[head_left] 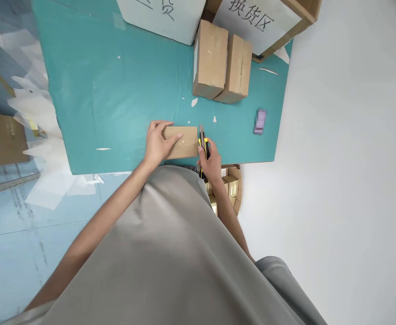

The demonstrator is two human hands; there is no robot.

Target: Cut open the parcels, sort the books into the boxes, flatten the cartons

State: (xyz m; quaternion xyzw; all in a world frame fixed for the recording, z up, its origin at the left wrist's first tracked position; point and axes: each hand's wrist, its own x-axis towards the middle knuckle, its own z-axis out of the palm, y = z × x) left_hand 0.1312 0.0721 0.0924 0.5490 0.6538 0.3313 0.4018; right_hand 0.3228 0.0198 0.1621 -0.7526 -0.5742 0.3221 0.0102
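A small brown cardboard box (188, 147) lies on the green table (133, 99) near its front edge. My left hand (158, 143) grips the box's left end, with the thumb on top and the fingers along the far side. In my right hand (212, 163) is a black and yellow utility knife (203, 146), its blade pointing away from me. The knife is just beyond the box's right end. Whether the blade touches the box cannot be made out.
Two taller cardboard boxes (211, 58) (237, 67) stand at the back, before white labelled containers (164, 18). A blurred purple object (260, 122) lies at the right. Paper scraps (194, 102) dot the table. Below its front edge is a round bin of small boxes (232, 185).
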